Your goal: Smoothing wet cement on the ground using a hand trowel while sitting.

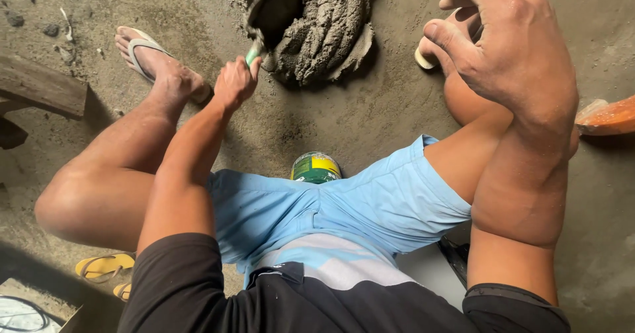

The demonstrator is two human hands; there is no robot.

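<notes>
Head view: left hand (235, 82) clamped on green trowel handle (253, 55), blade in wet mortar pile (324, 25) just beyond grip. Right hand (512, 52) open, empty. Scooping step; next likely needs lifting loaded blade level.

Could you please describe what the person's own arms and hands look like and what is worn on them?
Both arms are bare from above the elbow down, with short black sleeves at the upper arms. The left hand and right hand wear no gloves, rings or watch.
</notes>
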